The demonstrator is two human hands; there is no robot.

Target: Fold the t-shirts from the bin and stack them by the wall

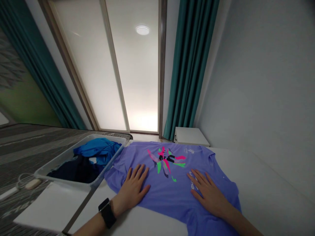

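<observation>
A purple-blue T-shirt (162,193) lies spread on the white table, its collar towards the right. Pink, green and black shapes are printed on it, and white lettering shows near the collar side. My left hand (134,186) rests flat on the lower left part of the shirt, fingers spread, with a black watch on the wrist. Flat on the right part lies my right hand (209,193), its fingers apart and partly over the white lettering. Neither hand grips the cloth. The near right end of the shirt runs out of view at the bottom edge.
To the left stands a clear plastic bin (91,186) holding bright blue and dark navy clothes (98,149). Behind the table are a small white cabinet (190,136), frosted sliding doors and teal curtains (192,65). A power strip with a cable (10,193) lies at far left.
</observation>
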